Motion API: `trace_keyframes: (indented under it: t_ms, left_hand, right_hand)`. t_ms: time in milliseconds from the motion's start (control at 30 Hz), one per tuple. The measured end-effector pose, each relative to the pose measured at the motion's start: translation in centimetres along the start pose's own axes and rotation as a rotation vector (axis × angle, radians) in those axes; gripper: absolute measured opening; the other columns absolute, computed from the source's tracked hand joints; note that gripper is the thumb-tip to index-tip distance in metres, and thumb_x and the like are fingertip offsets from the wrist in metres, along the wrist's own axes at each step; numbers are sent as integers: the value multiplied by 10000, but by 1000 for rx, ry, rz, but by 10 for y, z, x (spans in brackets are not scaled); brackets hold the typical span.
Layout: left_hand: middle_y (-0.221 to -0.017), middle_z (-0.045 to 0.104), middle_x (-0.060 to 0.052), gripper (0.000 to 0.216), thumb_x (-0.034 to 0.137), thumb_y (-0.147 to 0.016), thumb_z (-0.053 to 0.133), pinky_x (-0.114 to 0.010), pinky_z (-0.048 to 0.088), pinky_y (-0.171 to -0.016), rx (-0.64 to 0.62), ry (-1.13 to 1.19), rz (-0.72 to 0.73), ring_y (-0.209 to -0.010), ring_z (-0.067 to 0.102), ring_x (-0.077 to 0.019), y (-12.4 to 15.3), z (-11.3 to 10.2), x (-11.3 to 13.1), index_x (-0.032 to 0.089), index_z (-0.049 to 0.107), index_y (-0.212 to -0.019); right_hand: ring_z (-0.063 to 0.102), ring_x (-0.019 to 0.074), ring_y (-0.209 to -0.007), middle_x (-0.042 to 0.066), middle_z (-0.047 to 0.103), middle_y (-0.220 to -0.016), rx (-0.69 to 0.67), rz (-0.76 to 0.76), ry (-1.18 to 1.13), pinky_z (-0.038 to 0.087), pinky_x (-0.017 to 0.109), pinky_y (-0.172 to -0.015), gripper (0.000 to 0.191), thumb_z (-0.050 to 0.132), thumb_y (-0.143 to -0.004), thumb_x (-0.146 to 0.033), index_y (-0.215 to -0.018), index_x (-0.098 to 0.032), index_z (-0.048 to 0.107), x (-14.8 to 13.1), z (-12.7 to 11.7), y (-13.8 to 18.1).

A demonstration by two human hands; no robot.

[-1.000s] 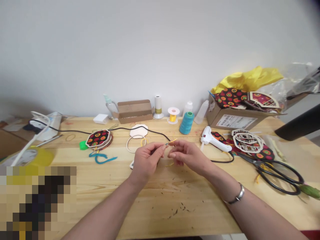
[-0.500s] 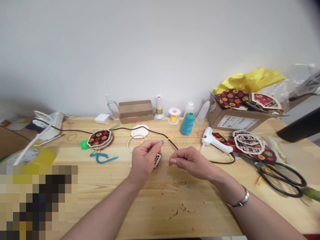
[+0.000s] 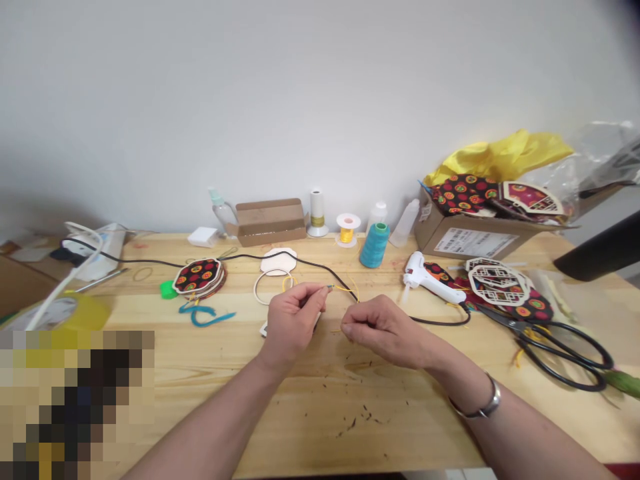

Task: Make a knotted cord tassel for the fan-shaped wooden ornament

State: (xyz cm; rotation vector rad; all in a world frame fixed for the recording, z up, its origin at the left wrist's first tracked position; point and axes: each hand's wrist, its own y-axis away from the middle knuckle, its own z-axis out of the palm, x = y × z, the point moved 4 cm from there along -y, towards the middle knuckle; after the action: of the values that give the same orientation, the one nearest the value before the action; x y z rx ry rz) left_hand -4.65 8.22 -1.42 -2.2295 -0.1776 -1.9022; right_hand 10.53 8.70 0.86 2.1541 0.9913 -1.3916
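My left hand is closed in a pinch, with a yellow cord and a small teal bit sticking out past thumb and forefinger. Beneath it lies a small wooden lattice piece, mostly covered by the hand. Close by on the right, my right hand is curled shut, and a short yellow strand shows at its fingertips; the rest is hidden in the fingers. Just behind the left hand are a pale ring and a white scalloped plate.
Patterned round pieces and a teal cord lie left. A black cable crosses behind the hands. Rightward are a glue gun, large scissors and a filled cardboard box. Thread spools, including a teal one, stand by the wall.
Both hands have shifted slightly right. My left hand has turned a little and now covers more of the lattice piece, and the yellow cord beyond its fingertips is bent.
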Motion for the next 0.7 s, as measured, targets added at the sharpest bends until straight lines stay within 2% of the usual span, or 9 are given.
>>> trace_keyframes:
  t_ms: [67,200,333,467,600,700]
  left_hand:
    - [-528,549,32,157,302,-751,631,-207,366,-443,-8,-33,10,-471,446,-97,-1,0,0,169,682,-684]
    - [-588,632,9,138,261,-766,616,-227,432,-563,-72,-167,108,-570,537,-131,-2,3,3,175,699,-698]
    - [-734,699,-18,154,214,-810,558,-241,447,-649,-283,-231,238,-689,603,-156,4,13,8,180,701,-766]
    - [-611,639,-4,194,183,-823,531,-233,408,-572,-469,-306,340,-583,552,-132,12,22,12,178,683,-702]
    - [-667,667,-27,200,173,-832,519,-240,425,-589,-676,-265,387,-599,565,-134,21,28,16,189,713,-790]
    - [-629,653,-28,155,193,-807,572,-235,425,-556,-664,-190,353,-574,557,-133,21,26,18,185,723,-774]
  right_hand:
    - [269,69,-512,-62,285,-545,33,-37,115,249,203,-473,263,432,-848,-167,-585,-168,420,-2,0,1]
    - [329,94,-549,-36,409,-597,143,-229,562,255,255,-535,193,413,-855,-165,-674,-168,479,-13,0,6]
    - [358,128,-595,5,496,-661,174,-406,818,249,287,-563,178,390,-845,-118,-732,-165,519,-23,-1,10]
    - [406,131,-616,9,509,-653,219,-413,752,268,268,-555,204,386,-855,-97,-739,-167,538,-22,-11,10]
    - [441,115,-614,2,502,-647,285,-330,532,311,239,-566,202,413,-895,-170,-746,-162,550,-9,-22,6]
    - [453,100,-601,-12,504,-629,276,-232,356,338,220,-580,223,432,-909,-222,-732,-162,554,3,-26,1]
